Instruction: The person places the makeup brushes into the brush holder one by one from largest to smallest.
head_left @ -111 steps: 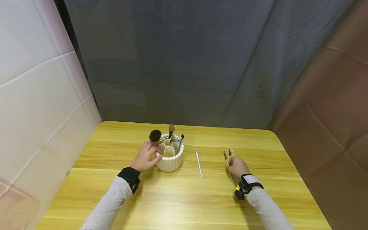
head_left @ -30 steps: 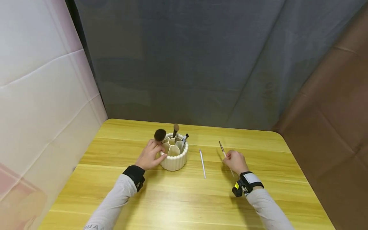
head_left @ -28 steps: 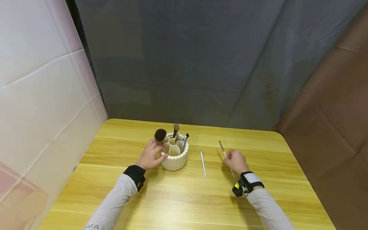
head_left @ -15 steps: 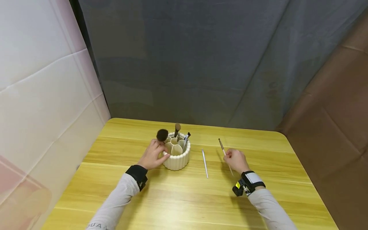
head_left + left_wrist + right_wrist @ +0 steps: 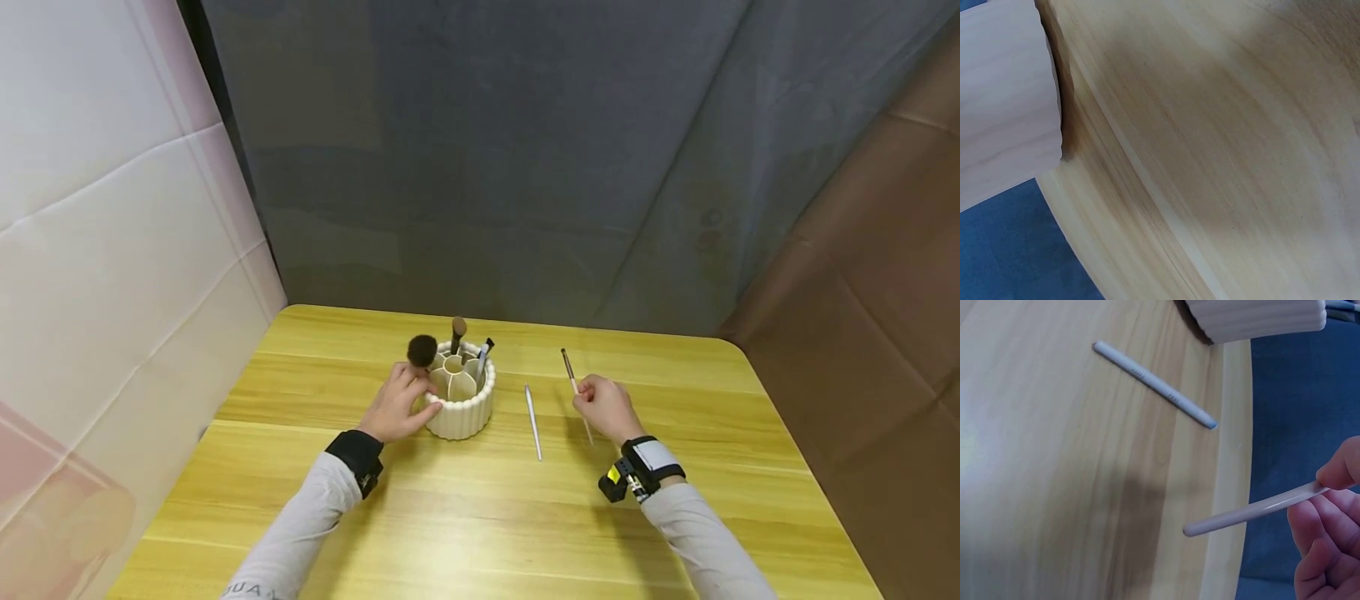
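Before us a yellow wooden tabletop [image 5: 465,517] stands against a grey cloth backdrop [image 5: 487,158], with a pale panel to the left of it and brown sheeting to the right. Toward the far side of the tabletop sits a cream ribbed holder [image 5: 459,407] with petal-shaped compartments; a fluffy dark brush [image 5: 422,350], a brown-tipped brush [image 5: 457,331] and a dark-tipped one [image 5: 483,354] stand in it. Our left hand [image 5: 396,407] rests against the holder's left wall, fingers loosely curved round it with the thumb at the near rim. Just right of the holder a thin pale stick [image 5: 532,410] lies flat on the tabletop. Farther right of the holder our right hand [image 5: 603,407] pinches a slim pink-handled brush [image 5: 572,379] between thumb and fingers, raised off the tabletop, its dark tip slanting away toward the holder's side; the right wrist view shows the handle's end jutting past our fingers [image 5: 1325,540]
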